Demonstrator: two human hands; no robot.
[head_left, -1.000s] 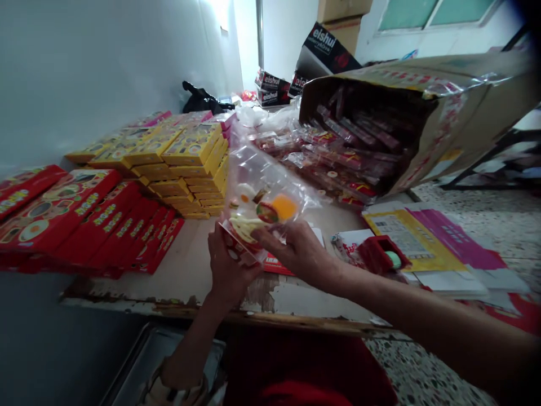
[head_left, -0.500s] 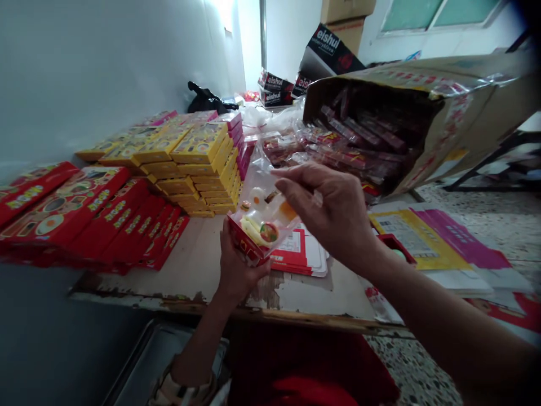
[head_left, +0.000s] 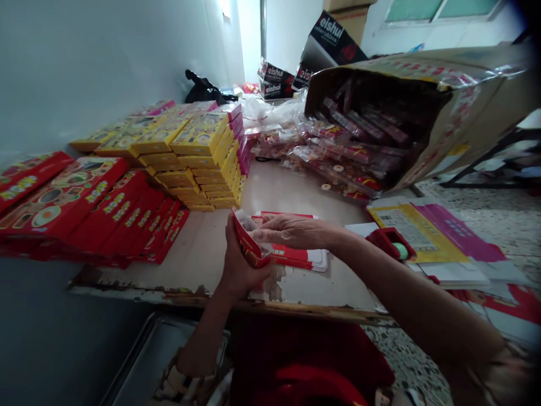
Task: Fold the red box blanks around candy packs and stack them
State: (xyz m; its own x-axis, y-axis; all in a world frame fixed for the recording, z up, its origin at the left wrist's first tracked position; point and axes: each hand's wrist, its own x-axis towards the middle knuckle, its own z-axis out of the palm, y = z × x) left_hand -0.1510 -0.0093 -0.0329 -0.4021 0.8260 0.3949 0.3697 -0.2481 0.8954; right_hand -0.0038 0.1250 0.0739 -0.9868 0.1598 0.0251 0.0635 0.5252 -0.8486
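Observation:
My left hand (head_left: 243,270) is wrapped round a small red box (head_left: 247,239) with its mouth tilted up to the right, above the front of the table. A clear plastic bag (head_left: 265,248) shows at the box's mouth; the toy food pieces in it are now mostly hidden. My right hand (head_left: 287,230) reaches in from the right, its fingers close together on the bag at the opening. Beneath and behind my right hand lie flat red-and-white box blanks (head_left: 296,256).
Stacked red boxes (head_left: 97,208) and yellow boxes (head_left: 198,146) line the left. A tipped carton (head_left: 460,113) spills bagged toys (head_left: 333,152) at the back right. A tape dispenser (head_left: 386,242) stands near yellow and purple blanks (head_left: 422,234). The table's worn front edge (head_left: 296,310) is close.
The bag of toy food, held up above the box before, has gone down into it. My right hand has dropped with it to the box's mouth. My left hand keeps the box.

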